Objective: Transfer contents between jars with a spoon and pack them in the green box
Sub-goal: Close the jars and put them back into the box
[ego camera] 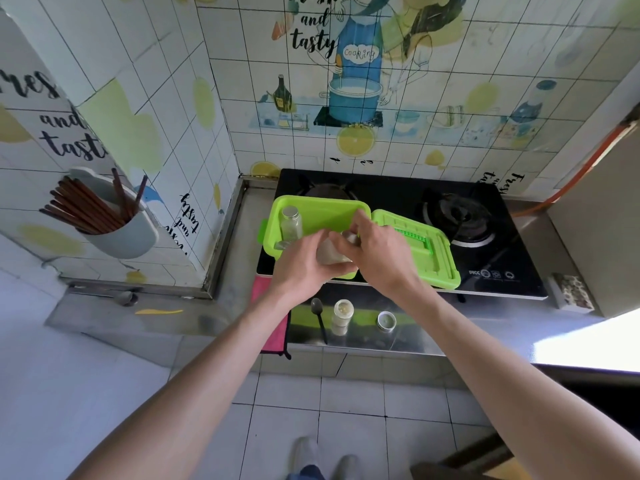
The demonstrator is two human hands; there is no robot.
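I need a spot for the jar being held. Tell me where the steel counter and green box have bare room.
The counter is bare right of the loose lid, toward the sunlit edge. Left of the spoon lies the pink cloth. Spoon, open jar and lid crowd the middle. In the green box, the floor right of the capped jar looks bare, partly hidden by the hands.

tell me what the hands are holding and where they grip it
Both hold one jar over the green box: left hand around its body, right hand on its lid end.
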